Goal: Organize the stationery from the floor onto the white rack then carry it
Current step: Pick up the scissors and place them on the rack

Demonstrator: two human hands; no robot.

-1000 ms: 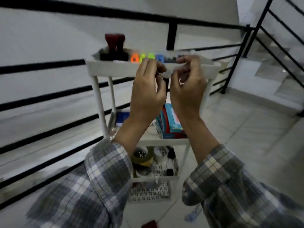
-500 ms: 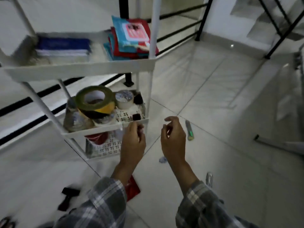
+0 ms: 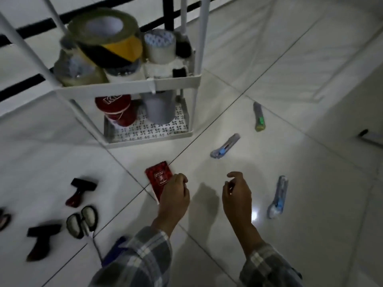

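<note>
The white rack (image 3: 128, 84) stands on the tiled floor, with tape rolls (image 3: 107, 38) on a lower shelf and a red tin (image 3: 117, 109) on the bottom one. A red packet (image 3: 158, 179) lies flat on the floor in front of the rack. My left hand (image 3: 174, 195) rests over its near corner with fingers curled; whether it grips the packet is unclear. My right hand (image 3: 237, 193) hovers above the bare floor, fingers apart and holding nothing. Three utility knives (image 3: 224, 146) (image 3: 277, 197) (image 3: 259, 117) lie to the right.
Two dark stamps (image 3: 79, 191) (image 3: 41, 241) and a pair of scissors (image 3: 83, 221) lie on the floor at the left. A blue item (image 3: 116, 251) shows beside my left sleeve. Black railing bars (image 3: 167, 11) run behind the rack. A marker-like object (image 3: 371, 136) is at the far right.
My view has dropped from the rack's top shelf to the floor. Both hands came down from the top tray; my left hand now reaches the red packet.
</note>
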